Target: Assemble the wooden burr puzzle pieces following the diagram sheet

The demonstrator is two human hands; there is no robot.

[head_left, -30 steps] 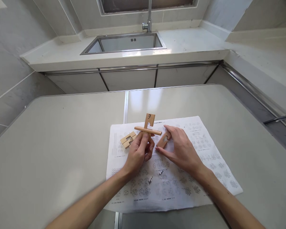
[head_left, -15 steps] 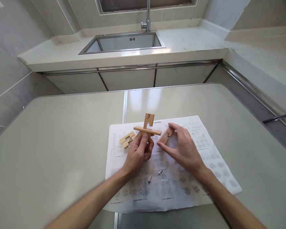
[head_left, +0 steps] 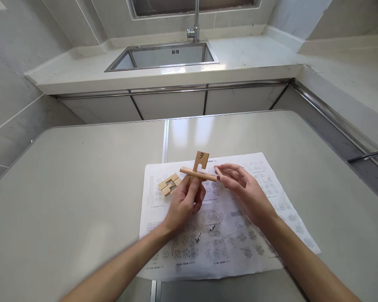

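Note:
My left hand (head_left: 187,197) pinches two crossed wooden puzzle pieces. One is an upright notched piece (head_left: 201,158) with a black mark near its top; the other is a flat piece (head_left: 197,173) lying crosswise through it. To the right, my right hand (head_left: 244,186) grips another wooden puzzle piece (head_left: 219,172), seen nearly edge-on and partly covered by the fingers. Its end is close to the right tip of the crosswise piece; whether they touch I cannot tell. Left of my left hand, more wooden puzzle pieces (head_left: 166,186) lie side by side on the paper.
A creased printed sheet (head_left: 220,256) with small diagrams and torn spots lies under both hands. The pale table (head_left: 66,188) has a metal seam (head_left: 165,140). Beyond it stands a counter (head_left: 239,54) with a sink (head_left: 160,56) and a faucet (head_left: 195,32).
My left hand has shifted slightly right, and the crossed pieces have tilted clockwise. My right hand has turned its piece from showing its notched broad face to nearly edge-on.

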